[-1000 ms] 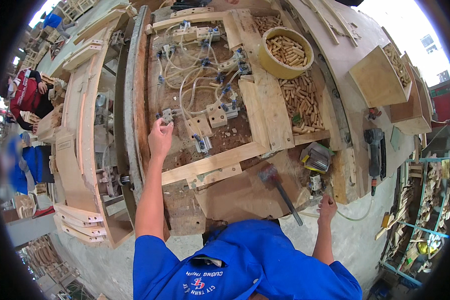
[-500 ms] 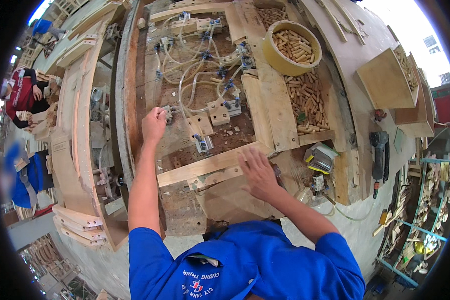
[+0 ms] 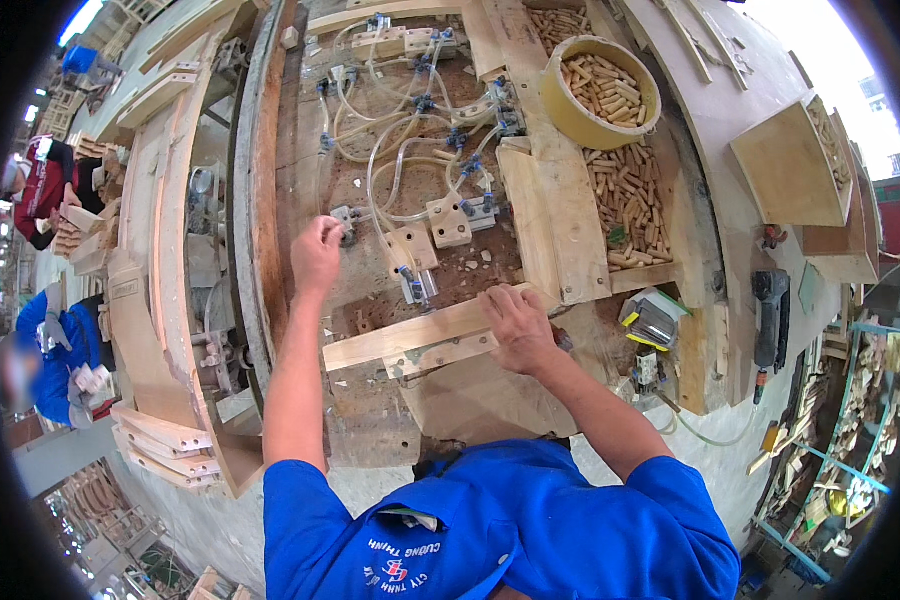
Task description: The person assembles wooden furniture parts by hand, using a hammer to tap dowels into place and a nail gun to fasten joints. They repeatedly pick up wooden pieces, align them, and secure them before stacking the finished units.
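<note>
Curled fingers on my left hand (image 3: 317,252) press together beside a small metal air valve (image 3: 345,222) at the left of the fixture; what they pinch, if anything, is hidden. My right hand (image 3: 522,332) is closed over the right end of a pale wooden bar (image 3: 410,332), which lies at a slant across the near part of the bench. Along the bar's near side runs a narrower wooden strip with holes (image 3: 440,356). Beyond the bar, clear air hoses (image 3: 380,190) with blue fittings link small cylinders and drilled wooden blocks (image 3: 449,222).
A yellow tub (image 3: 560,115) of wooden dowels stands at the far right, above a tray of loose dowels (image 3: 625,200). A black power tool (image 3: 770,320) and an open wooden box (image 3: 785,165) are farther right. Co-workers (image 3: 60,350) sit or stand at the left.
My right hand has gone from flat with spread fingers to curled over the bar's end. My left hand stays by the valve. The whole view has shifted slightly.
</note>
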`<state>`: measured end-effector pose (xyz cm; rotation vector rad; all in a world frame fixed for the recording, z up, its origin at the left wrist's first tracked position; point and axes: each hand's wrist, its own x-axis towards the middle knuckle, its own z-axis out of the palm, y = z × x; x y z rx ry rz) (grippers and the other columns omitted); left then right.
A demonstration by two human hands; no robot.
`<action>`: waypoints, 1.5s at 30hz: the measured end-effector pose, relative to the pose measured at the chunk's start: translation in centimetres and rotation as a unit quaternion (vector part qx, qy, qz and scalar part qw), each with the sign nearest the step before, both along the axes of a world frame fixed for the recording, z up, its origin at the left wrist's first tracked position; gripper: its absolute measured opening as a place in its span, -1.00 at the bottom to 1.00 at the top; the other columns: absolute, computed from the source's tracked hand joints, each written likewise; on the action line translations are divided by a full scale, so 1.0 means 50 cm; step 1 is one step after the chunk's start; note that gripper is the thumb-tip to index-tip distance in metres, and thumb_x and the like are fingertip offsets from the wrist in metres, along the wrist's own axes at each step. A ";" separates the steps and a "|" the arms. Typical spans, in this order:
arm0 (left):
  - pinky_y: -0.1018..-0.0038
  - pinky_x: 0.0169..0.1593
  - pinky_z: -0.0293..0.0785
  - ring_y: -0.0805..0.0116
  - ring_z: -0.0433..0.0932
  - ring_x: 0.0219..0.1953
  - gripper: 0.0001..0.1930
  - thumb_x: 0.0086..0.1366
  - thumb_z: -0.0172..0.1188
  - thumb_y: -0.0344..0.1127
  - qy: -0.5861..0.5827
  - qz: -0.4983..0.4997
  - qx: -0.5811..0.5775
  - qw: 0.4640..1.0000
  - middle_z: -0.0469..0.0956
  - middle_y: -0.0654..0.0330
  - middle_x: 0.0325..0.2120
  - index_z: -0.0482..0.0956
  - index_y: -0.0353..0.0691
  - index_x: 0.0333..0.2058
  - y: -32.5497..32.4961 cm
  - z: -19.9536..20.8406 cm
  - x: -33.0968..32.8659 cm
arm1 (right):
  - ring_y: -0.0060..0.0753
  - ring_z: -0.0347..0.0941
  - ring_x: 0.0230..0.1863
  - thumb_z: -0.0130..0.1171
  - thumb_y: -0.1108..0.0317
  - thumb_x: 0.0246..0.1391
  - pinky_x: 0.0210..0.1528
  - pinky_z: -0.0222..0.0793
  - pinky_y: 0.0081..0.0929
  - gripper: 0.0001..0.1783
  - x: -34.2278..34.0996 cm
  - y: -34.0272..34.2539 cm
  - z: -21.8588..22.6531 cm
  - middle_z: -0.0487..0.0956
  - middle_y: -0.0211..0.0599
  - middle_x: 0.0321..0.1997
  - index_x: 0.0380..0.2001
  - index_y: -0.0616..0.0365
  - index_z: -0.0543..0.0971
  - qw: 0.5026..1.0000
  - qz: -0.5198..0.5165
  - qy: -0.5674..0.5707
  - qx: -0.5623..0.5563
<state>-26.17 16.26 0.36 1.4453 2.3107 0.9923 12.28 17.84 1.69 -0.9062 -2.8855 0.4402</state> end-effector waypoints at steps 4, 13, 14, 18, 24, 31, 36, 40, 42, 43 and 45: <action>0.23 -0.12 0.60 0.00 0.74 -0.25 -0.84 0.43 0.31 -0.28 -0.056 0.033 0.025 0.998 0.75 0.02 -0.32 0.67 -0.26 -0.18 0.004 -0.014 0.001 | -0.10 0.36 0.38 0.46 0.24 -0.31 0.36 0.23 -0.10 -0.03 0.004 0.000 -0.004 0.44 -0.13 0.26 0.31 0.23 0.46 1.000 0.003 -0.011 -0.005; 0.24 0.00 0.62 0.11 0.76 -0.03 -0.73 0.43 0.29 -0.32 0.012 0.025 0.008 1.000 0.76 0.02 -0.13 0.64 -0.22 0.06 -0.044 -0.014 0.057 | -0.07 0.35 0.40 0.49 0.20 -0.07 0.39 0.23 -0.06 -0.14 0.036 -0.042 0.036 0.46 -0.13 0.29 0.32 0.16 0.44 0.997 -0.065 0.047 0.000; 0.25 0.00 0.62 0.12 0.76 -0.02 -0.71 0.44 0.29 -0.31 0.011 0.018 0.024 0.999 0.76 0.02 -0.13 0.63 -0.23 0.08 -0.055 -0.012 0.058 | -0.05 0.35 0.41 0.51 0.15 -0.04 0.41 0.23 -0.04 -0.15 0.053 -0.068 0.052 0.47 -0.12 0.31 0.32 0.14 0.45 0.993 -0.092 0.074 -0.015; 0.30 0.06 0.61 0.19 0.74 -0.06 -0.66 0.47 0.30 -0.27 -0.102 0.068 0.002 0.992 0.77 0.02 -0.11 0.63 -0.29 0.12 -0.166 -0.006 0.115 | -0.14 0.67 -0.04 0.48 0.28 0.12 0.02 0.59 -0.18 -0.39 0.264 -0.228 0.053 0.68 -0.08 -0.03 0.22 0.17 0.55 0.874 -0.379 0.230 -0.197; 0.44 -0.21 0.60 0.52 0.61 -0.33 -0.78 0.48 0.29 -0.27 -0.288 0.073 -0.053 0.953 0.68 0.27 -0.34 0.70 -0.29 -0.06 -0.327 0.005 0.311 | -0.06 0.68 -0.24 0.38 0.21 0.22 -0.13 0.57 -0.15 -0.51 0.560 -0.299 -0.010 0.68 0.11 -0.23 0.07 0.33 0.54 0.673 -0.691 0.225 -0.134; 0.39 -0.17 0.62 0.39 0.69 -0.33 -0.78 0.47 0.31 -0.24 -0.217 -0.085 -0.043 0.971 0.75 0.09 -0.34 0.72 -0.28 -0.09 -0.344 0.047 0.495 | 0.36 0.64 -0.05 0.25 0.03 0.26 0.04 0.50 0.17 -0.47 0.573 -0.219 0.053 0.70 0.28 -0.13 0.03 0.32 0.58 0.787 -0.601 -0.029 -0.135; 0.31 -0.12 0.67 0.19 0.77 -0.26 -0.75 0.44 0.32 -0.22 -0.249 -0.113 -0.105 0.956 0.77 0.00 -0.27 0.73 -0.27 -0.07 -0.369 0.037 0.536 | 0.26 0.67 -0.16 0.34 0.05 0.19 -0.04 0.55 0.10 -0.59 0.511 -0.277 0.043 0.73 0.07 -0.25 -0.14 0.20 0.70 0.859 -0.476 -0.046 -0.179; 0.25 -0.08 0.69 0.05 0.79 -0.21 -0.69 0.42 0.33 -0.15 -0.217 -0.166 -0.172 0.947 0.78 -0.06 -0.23 0.72 -0.27 -0.06 -0.390 0.029 0.540 | 0.09 0.67 -0.27 0.39 0.13 0.18 -0.16 0.55 -0.05 -0.67 0.457 -0.207 0.096 0.71 -0.01 -0.28 -0.12 0.12 0.72 0.880 -0.439 0.121 -0.137; 0.24 -0.08 0.69 0.06 0.79 -0.22 -0.69 0.41 0.33 -0.13 -0.217 -0.145 -0.177 0.949 0.78 -0.04 -0.23 0.73 -0.25 -0.06 -0.405 0.027 0.536 | 0.03 0.66 -0.26 0.38 0.20 0.20 -0.16 0.53 -0.07 -0.73 0.481 -0.111 0.176 0.68 -0.04 -0.29 -0.14 0.14 0.72 0.867 -0.472 0.139 -0.078; 0.23 -0.08 0.69 0.06 0.79 -0.22 -0.68 0.41 0.32 -0.11 -0.221 -0.145 -0.176 0.948 0.78 -0.03 -0.24 0.73 -0.24 -0.06 -0.404 0.028 0.536 | 0.02 0.65 -0.22 0.38 0.24 0.23 -0.14 0.52 -0.08 -0.74 0.525 -0.072 0.198 0.66 -0.05 -0.27 -0.10 0.14 0.71 0.861 -0.491 0.132 -0.018; 0.22 -0.09 0.68 0.06 0.78 -0.22 -0.70 0.41 0.31 -0.12 -0.211 -0.134 -0.185 0.950 0.78 -0.02 -0.23 0.73 -0.20 -0.06 -0.407 0.022 0.532 | 0.12 0.60 0.00 0.36 0.27 0.25 0.02 0.52 -0.03 -0.62 0.599 0.011 0.264 0.63 0.04 -0.08 0.07 0.19 0.63 0.858 -0.494 0.058 0.127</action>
